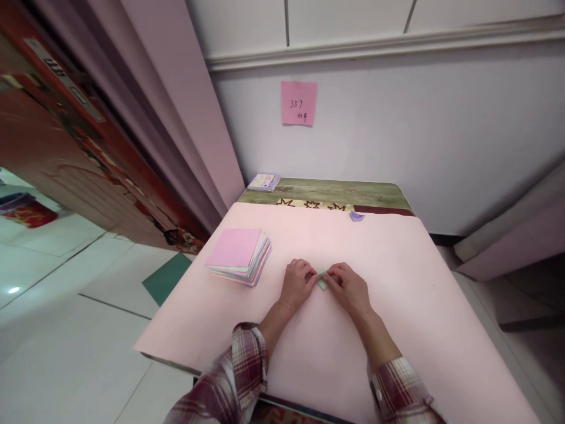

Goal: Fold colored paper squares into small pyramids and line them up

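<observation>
Head view: worktop (339, 188) set against a pale wall (397, 135), its far strip green wood-grain, most of the rest under a pink cover (432, 306).
Green paper (323, 284): small, folded, at the middle of the cover, between the two hands.
Left hand (299, 280): fingers closed, pinching the green paper at its left side.
Right hand (351, 287): fingers closed on the right side of the same piece, thumb and index near the left hand's tips.
Sleeves (249, 356): plaid, on both arms.
Stack (233, 247): square coloured papers, pink on top, edges uneven, left of the left hand, well apart.
Purple piece (356, 216): folded, at the cover's far edge, beyond the right hand.
Booklet (265, 181): far left corner of the worktop.
Note (299, 103): pink, on the wall, handwritten "357".
Bin (33, 213): red, on the floor at far left.
</observation>
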Demonstrator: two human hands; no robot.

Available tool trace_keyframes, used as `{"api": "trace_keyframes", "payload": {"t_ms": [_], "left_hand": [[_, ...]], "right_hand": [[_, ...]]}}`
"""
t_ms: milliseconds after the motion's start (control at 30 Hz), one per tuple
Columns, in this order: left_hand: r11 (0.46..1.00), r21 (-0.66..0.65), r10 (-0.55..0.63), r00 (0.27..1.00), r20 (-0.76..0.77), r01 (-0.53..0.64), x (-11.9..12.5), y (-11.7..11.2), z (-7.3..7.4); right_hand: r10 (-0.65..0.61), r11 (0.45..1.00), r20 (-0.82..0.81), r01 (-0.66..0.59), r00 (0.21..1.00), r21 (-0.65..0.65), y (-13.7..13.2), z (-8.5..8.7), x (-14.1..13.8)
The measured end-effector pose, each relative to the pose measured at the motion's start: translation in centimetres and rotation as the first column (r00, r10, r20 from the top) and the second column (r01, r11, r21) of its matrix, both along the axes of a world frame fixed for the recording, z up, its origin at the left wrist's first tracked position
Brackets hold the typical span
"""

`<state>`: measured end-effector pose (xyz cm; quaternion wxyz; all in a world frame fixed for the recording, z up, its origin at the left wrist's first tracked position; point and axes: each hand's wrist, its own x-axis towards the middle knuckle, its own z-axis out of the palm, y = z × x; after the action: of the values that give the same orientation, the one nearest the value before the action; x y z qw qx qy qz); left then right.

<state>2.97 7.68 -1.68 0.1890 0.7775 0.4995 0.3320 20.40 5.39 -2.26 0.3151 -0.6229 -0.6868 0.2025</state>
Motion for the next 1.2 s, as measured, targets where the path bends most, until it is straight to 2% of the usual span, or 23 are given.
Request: {"api": "trace_keyframes", "payload": {"t_ms": [200, 467, 700, 833, 1000, 1200], "left_hand": [[1.0, 0.001, 0.017, 0.999, -0.049, -0.017, 0.2, 0.0, -0.1], [0.997, -0.039, 0.065, 0.989, -0.134, -0.07, 0.8, 0.3, 0.6], [0.992, -0.032, 0.122, 0.991, -0.056, -0.124, 0.9, 0.2, 0.1], [0.994, -0.026, 0.104, 0.994, -0.018, -0.104, 0.9, 0.1, 0.0], [0.999, 0.03, 0.023, 0.995, -0.098, -0.02, 0.9, -0.3, 0.2], [0.998, 0.062, -0.002, 0.994, -0.106, 0.009, 0.7, -0.7, 0.3]], "right_hand": [[-0.062, 0.998, -0.036, 0.063, 0.997, 0.016, 0.0, 0.0, 0.2], [-0.113, 0.993, -0.052, 0.114, 0.992, 0.029, 0.0, -0.4, 0.1], [-0.119, 0.992, -0.058, 0.121, 0.991, 0.033, 0.0, -0.3, 0.0], [-0.122, 0.992, -0.061, 0.124, 0.991, 0.027, 0.0, -0.1, -0.2], [-0.139, 0.99, -0.024, 0.139, 0.99, 0.014, -0.2, -0.1, -0.6], [-0.235, 0.971, 0.104, 0.238, 0.966, -0.01, -0.8, 0.1, -0.8]]}}
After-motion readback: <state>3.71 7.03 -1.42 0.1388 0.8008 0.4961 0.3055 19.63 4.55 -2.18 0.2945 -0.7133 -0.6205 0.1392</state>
